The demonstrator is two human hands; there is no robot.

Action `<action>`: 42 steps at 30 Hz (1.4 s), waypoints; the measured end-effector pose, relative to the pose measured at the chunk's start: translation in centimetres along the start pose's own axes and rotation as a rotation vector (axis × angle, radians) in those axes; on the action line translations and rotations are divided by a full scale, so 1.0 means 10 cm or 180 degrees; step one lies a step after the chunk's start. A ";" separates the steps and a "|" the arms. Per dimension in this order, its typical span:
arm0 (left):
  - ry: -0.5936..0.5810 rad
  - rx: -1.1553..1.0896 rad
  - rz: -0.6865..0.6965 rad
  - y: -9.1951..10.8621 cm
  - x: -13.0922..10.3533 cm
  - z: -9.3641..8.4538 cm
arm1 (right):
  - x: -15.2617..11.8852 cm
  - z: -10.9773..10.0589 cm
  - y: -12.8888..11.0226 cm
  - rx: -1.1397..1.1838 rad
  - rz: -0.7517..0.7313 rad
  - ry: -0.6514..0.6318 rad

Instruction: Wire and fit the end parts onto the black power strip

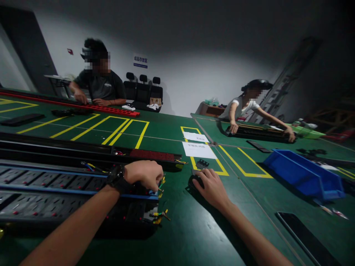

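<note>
My left hand (145, 175), with a dark watch on its wrist, is closed at the right end of a blue-edged power strip (69, 183). Its fingertips are down by the wire ends there; what they hold is hidden. My right hand (210, 186) has its thumb and fingers around a small black plastic piece (192, 181) low over the green table. Nearest me lies a second power strip (63, 207) with black sockets and red dots. Yellow-green wires (161, 214) with metal ends stick out of it.
Behind the strips lies a long black housing (69, 149) with a dark red section. Black parts (203, 163) sit by white paper sheets (199, 150). At right are a blue bin (302, 173) and a phone-like slab (305, 236). Two co-workers (102, 85) work across the table.
</note>
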State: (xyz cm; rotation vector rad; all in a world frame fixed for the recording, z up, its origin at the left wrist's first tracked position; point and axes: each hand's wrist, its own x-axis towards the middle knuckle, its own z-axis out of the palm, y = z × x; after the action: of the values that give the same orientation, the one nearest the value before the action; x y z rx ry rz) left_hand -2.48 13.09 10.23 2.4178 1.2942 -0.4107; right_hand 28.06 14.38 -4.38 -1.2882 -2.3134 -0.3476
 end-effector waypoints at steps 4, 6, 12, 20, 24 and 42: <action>-0.0008 -0.0104 -0.0067 -0.11 -0.03 -0.06 | 0.02 0.03 0.02 0.0083 0.0026 0.0079; -0.0010 -0.0197 0.0036 -0.16 -0.03 -0.08 | 0.02 0.03 0.02 0.0109 0.0037 0.0067; -0.0105 -0.0285 0.0409 -0.16 0.06 0.02 | 0.01 0.03 -0.01 0.0173 0.0054 0.0014; 0.0185 0.0259 0.0100 0.06 0.04 0.10 | 0.02 0.03 -0.03 0.0169 0.0100 0.0023; 0.0137 0.0321 0.0056 0.09 0.05 0.11 | 0.03 0.02 -0.08 0.0117 0.0090 0.0053; 0.0175 0.0187 0.0286 0.13 0.04 0.08 | 0.03 0.03 -0.05 0.0194 0.0181 0.0076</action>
State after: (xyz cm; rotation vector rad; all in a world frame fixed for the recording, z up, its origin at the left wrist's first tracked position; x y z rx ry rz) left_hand -1.23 12.30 9.61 2.5416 1.2064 -0.3647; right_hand 27.41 14.50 -4.51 -1.3099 -2.2452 -0.2699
